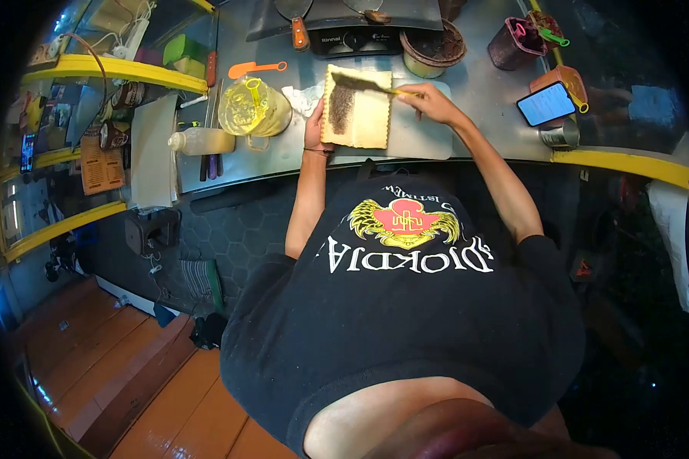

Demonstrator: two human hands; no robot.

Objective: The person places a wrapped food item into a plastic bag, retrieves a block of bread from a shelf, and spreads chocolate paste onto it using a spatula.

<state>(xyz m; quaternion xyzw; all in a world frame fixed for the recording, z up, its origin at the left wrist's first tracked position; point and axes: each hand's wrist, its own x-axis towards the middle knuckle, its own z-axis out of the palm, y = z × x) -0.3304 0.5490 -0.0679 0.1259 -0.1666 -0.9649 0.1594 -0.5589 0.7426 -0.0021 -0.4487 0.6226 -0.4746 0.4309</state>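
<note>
My left hand (315, 131) grips the left edge of a pale rectangular slab of bread (371, 122) with wavy sides, tilting it up towards me. A dark brown, grainy layer (342, 107) covers part of its left half. In my right hand (430, 104) is the thin yellow handle of a spreader (360, 83), its dark-coated blade lying across the upper part of the bread. A crumpled white wrapper (302, 98) lies beside my left hand. Under the bread is a pale board (425, 142).
Left of the bread stand a tub of yellow spread (254, 107), a squeeze bottle (203, 141) and an orange spatula (257, 67). Behind it are a Rinnai stove (352, 40) and a tub of brown spread (434, 50). A phone (545, 103) leans at right, near dark-smeared containers (513, 46).
</note>
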